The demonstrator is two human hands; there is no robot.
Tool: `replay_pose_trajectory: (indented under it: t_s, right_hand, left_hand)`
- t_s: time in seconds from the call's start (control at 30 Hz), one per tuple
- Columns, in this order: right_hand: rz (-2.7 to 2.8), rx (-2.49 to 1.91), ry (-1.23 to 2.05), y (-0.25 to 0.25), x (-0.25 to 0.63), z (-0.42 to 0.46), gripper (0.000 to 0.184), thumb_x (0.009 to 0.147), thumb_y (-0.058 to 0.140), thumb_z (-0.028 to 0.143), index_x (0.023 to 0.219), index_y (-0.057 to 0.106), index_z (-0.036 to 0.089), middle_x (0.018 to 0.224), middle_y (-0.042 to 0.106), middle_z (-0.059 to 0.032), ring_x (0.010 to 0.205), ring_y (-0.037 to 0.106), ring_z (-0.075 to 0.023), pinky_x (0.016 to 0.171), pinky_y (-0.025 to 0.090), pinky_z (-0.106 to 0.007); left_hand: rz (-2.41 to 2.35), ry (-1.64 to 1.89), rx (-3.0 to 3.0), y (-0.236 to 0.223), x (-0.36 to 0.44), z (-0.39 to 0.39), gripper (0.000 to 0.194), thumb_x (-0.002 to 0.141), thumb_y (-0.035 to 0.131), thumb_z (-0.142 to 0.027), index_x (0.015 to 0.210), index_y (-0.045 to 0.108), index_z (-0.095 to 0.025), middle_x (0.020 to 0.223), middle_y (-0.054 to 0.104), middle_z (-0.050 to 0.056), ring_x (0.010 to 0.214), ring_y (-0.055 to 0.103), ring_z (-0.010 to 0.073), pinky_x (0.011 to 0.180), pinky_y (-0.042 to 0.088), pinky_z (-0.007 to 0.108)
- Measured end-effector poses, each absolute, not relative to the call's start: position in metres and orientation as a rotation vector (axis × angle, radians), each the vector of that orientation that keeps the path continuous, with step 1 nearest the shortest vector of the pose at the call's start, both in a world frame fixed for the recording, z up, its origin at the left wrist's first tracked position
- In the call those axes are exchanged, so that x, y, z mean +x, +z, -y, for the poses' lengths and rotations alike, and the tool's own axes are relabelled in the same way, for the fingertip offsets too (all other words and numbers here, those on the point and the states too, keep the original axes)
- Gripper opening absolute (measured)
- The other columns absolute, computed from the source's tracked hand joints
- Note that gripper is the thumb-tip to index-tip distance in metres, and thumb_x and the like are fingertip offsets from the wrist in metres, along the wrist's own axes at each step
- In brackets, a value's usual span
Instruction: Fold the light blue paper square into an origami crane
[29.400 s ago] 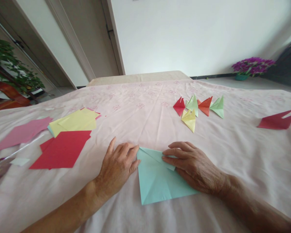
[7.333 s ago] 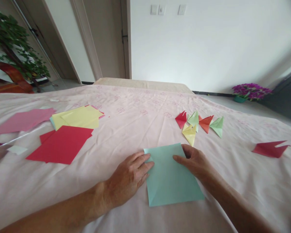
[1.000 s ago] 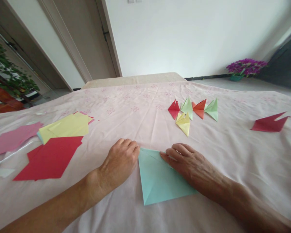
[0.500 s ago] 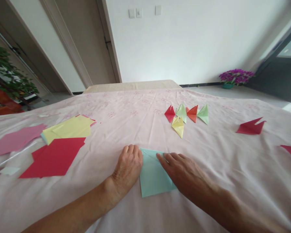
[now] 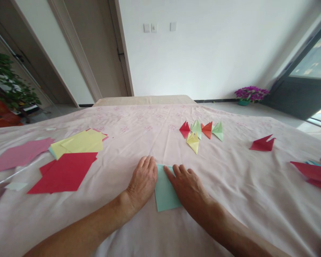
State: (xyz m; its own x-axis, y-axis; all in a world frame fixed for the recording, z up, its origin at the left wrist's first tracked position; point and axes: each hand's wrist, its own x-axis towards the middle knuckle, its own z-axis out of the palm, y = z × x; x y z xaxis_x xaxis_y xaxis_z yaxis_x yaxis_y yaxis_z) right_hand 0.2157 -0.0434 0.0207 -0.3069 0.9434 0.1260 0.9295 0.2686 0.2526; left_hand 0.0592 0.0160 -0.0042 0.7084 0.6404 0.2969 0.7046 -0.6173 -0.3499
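Note:
A light blue-green sheet of origami paper (image 5: 166, 194) lies flat on the cloth in front of me. My left hand (image 5: 144, 176) is at its upper left edge, fingers pressed together and bent, the thumb hidden beneath. Across the paper's right side lies my right hand (image 5: 188, 184), palm down. Its index finger reaches out near the top edge, and the other fingers are spread slightly. The hand covers the sheet's right edge.
Red sheets (image 5: 66, 173), yellow sheets (image 5: 82, 142) and pink sheets (image 5: 21, 153) lie at left. Beyond my right hand are several small folded paper pieces, one yellow (image 5: 193, 143). A folded red piece (image 5: 263, 144) and red paper (image 5: 314, 173) lie farther right. A pink patterned tablecloth (image 5: 139, 235) covers the table.
My right hand has slid left across the paper, its index finger now closer to the left hand. The left hand stays by the left edge. The view has shifted slightly.

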Motion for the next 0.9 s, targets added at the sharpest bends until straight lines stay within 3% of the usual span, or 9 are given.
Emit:
replay_pose_trajectory:
  t_s: [0.1, 0.27, 0.37, 0.57, 0.8, 0.9]
  right_hand:
    - [-2.473, 1.844, 0.449, 0.020, 0.214, 0.044, 0.036, 0.087, 0.051, 0.006, 0.119, 0.056, 0.022, 0.095, 0.062, -0.0083, 0.081, 0.058, -0.0240, 0.066, 0.044, -0.037]
    - [-2.464, 1.832, 0.488, 0.018, 0.215, 0.045, 0.036, 0.086, 0.050, 0.007, 0.119, 0.056, 0.021, 0.095, 0.062, -0.0088, 0.081, 0.057, -0.0247, 0.064, 0.045, -0.037]
    - [-2.477, 1.804, 0.489, 0.014, 0.223, 0.046, 0.036, 0.084, 0.048, 0.002, 0.115, 0.058, 0.018, 0.099, 0.063, -0.0106, 0.084, 0.058, -0.0257, 0.064, 0.046, -0.038]
    - [-2.390, 1.849, 0.514, 0.001, 0.245, 0.056, 0.038, 0.081, 0.042, -0.003, 0.106, 0.063, 0.016, 0.111, 0.063, -0.0143, 0.091, 0.057, -0.0289, 0.068, 0.049, -0.041]
    - [-2.291, 1.843, 0.472, 0.006, 0.285, 0.067, 0.048, 0.082, 0.038, -0.004, 0.124, 0.056, 0.010, 0.118, 0.061, -0.0169, 0.095, 0.059, -0.0289, 0.072, 0.051, -0.041]
    - [-2.195, 2.024, 0.405, 0.026, 0.301, 0.076, 0.045, 0.080, 0.040, -0.005, 0.115, 0.063, 0.011, 0.112, 0.064, -0.0157, 0.096, 0.060, -0.0289, 0.078, 0.050, -0.042]
  left_hand:
    - [0.857, -0.313, -2.590, -0.012, 0.055, -0.021, 0.038, 0.091, 0.044, -0.010, 0.128, 0.052, -0.006, 0.136, 0.054, 0.017, 0.126, 0.049, 0.0261, 0.109, 0.035, 0.041]
    - [0.774, -0.391, -2.846, -0.019, 0.045, -0.031, 0.043, 0.090, 0.040, -0.007, 0.132, 0.049, -0.011, 0.137, 0.054, 0.013, 0.128, 0.049, 0.0200, 0.109, 0.038, 0.035]
    - [0.804, -0.386, -2.920, -0.016, 0.036, -0.032, 0.046, 0.090, 0.042, -0.012, 0.136, 0.045, -0.010, 0.141, 0.049, 0.014, 0.134, 0.042, 0.0208, 0.111, 0.034, 0.037]
    - [0.903, -0.285, -2.900, -0.008, 0.019, -0.029, 0.057, 0.092, 0.047, -0.040, 0.142, 0.037, -0.014, 0.148, 0.041, 0.013, 0.136, 0.037, 0.0249, 0.112, 0.031, 0.043]
    - [0.985, -0.303, -2.836, -0.013, 0.013, -0.028, 0.059, 0.093, 0.044, -0.044, 0.144, 0.034, -0.018, 0.150, 0.038, 0.011, 0.137, 0.035, 0.0263, 0.110, 0.032, 0.045]
    - [1.025, -0.291, -2.822, -0.014, 0.014, -0.024, 0.057, 0.093, 0.043, -0.041, 0.145, 0.032, -0.018, 0.150, 0.037, 0.010, 0.138, 0.033, 0.0267, 0.110, 0.032, 0.046]
